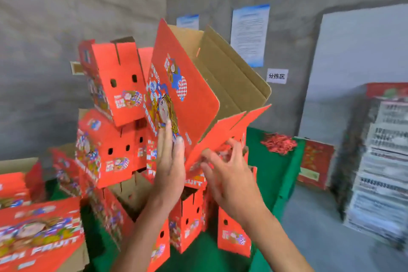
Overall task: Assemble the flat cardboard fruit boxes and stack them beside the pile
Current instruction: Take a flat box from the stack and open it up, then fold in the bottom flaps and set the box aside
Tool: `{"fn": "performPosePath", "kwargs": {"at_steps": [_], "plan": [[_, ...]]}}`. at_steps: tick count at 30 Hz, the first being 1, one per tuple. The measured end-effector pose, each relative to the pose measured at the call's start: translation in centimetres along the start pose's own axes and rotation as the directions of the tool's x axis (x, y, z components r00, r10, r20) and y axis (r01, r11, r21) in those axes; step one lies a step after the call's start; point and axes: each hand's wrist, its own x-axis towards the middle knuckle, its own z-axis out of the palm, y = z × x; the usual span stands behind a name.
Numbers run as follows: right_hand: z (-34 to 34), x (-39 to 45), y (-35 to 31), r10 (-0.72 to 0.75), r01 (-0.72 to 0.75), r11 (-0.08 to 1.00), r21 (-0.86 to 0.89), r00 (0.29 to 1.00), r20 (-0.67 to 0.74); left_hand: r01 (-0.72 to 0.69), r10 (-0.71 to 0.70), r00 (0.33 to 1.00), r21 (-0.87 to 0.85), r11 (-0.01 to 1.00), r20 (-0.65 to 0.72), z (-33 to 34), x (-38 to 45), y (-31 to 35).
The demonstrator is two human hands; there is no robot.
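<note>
A red printed fruit box [187,86] is tilted in the air before me, its brown inside open toward the upper right. My left hand [170,161] lies flat with straight fingers against its printed side. My right hand [223,172] has spread, slightly bent fingers at the lower red flap [229,130]; whether it pinches the flap is blurred. Behind stands a leaning pile of assembled red boxes [110,121]. Flat red boxes [37,234] lie at the lower left.
A green-covered table [276,161] carries the boxes and a heap of red bands [278,142]. A grey concrete wall with posted papers [249,35] is behind. Stacked white crates [382,161] stand at the right on a grey floor.
</note>
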Motion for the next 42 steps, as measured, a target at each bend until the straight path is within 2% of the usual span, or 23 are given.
{"fn": "performPosePath", "kwargs": {"at_steps": [3,9,17,19,22,24,29,34,39,42], "plan": [[-1.2,3.8,1.3,0.008,-0.016,0.995,-0.100,0.997,-0.083,-0.033,0.034,0.999,-0.043,0.999,0.028,1.2,4.1,1.2],[-1.0,11.4,3.9,-0.049,0.021,0.978,-0.209,0.991,-0.126,0.000,0.006,0.995,-0.052,0.999,0.104,1.5,11.5,2.0],[2.6,15.0,7.0,0.023,-0.024,0.949,-0.314,1.000,-0.007,0.146,-0.171,0.955,0.116,0.982,0.243,2.7,15.2,-1.0],[3.3,15.7,7.7,0.065,-0.062,0.967,-0.245,0.998,0.006,0.156,-0.184,0.950,0.128,0.979,0.254,2.9,15.5,-1.7],[3.9,16.4,8.5,0.098,-0.096,0.995,-0.020,0.993,0.073,0.141,-0.187,0.950,0.189,0.972,0.251,3.5,16.3,-2.4],[4.1,16.5,8.7,0.097,-0.102,0.992,0.069,0.993,0.073,0.132,-0.176,0.957,0.195,0.972,0.230,3.9,16.8,-2.5],[4.3,15.8,7.7,0.036,-0.023,0.997,0.076,0.984,-0.175,0.051,-0.087,0.974,0.173,0.984,0.208,3.2,16.5,-2.7],[5.4,14.2,5.0,-0.111,0.158,0.973,0.171,0.960,-0.258,0.016,-0.037,0.990,0.156,0.988,0.139,-1.7,14.8,-2.2],[11.4,11.7,0.0,-0.199,0.249,0.902,0.351,0.965,-0.172,0.058,-0.057,0.998,0.275,0.960,-0.012,-10.7,10.2,-5.3],[17.4,9.6,-4.0,-0.245,0.227,0.867,0.444,0.969,-0.017,0.151,-0.118,0.988,0.433,0.888,-0.103,-16.9,5.5,-8.3]]}}
